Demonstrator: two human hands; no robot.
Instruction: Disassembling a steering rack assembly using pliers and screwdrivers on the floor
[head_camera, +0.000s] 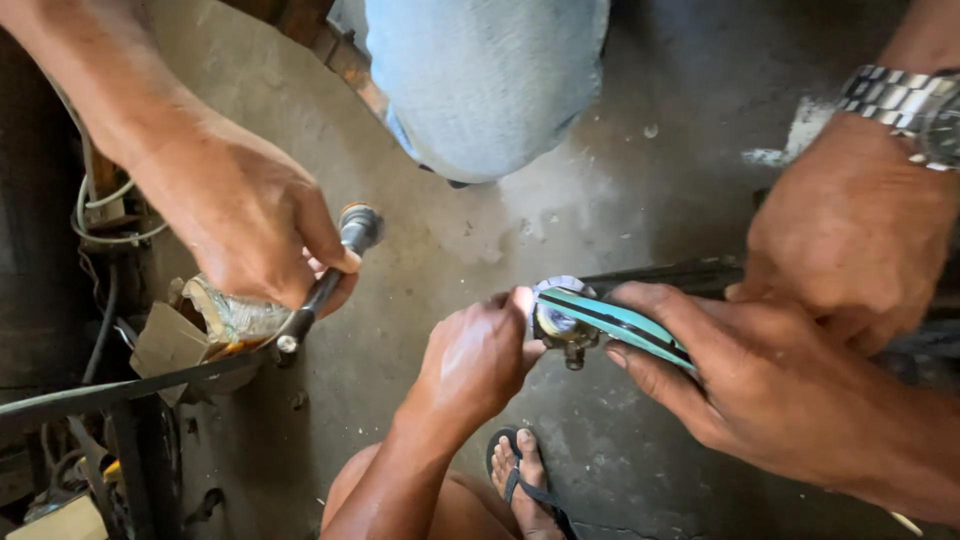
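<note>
Seemingly the work is in mid-course: the teal-handled tool (620, 322) sits engaged on the small metal fitting (566, 335), and that fitting is held above the concrete floor (620, 180), not laid down. No loosened part shows lying near the fitting, so I judge that nothing has come off it yet, and the turning or gripping with the tool remains to be done.

The left hand (480, 355) comes up from below the fitting. It is curled nearly closed, with its fingertips pinching the fitting's left side. The right hand (760, 390), just right of the fitting, is wrapped around the tool's handle, and its fingers lie pressed along the teal grip.

Other people's hands are close by. Up and to the right of the fitting, a hand with a metal wristwatch (850, 230) bears down on a dark bar (680, 272) that runs toward the fitting. Well to the left of the fitting, another hand (245, 215) clasps a black rod with a metal end (345, 250), above some crumpled wrapping (230, 315). A knee in pale jeans (485, 80) is above the fitting, and a sandalled foot (520, 480) is below it.
</note>
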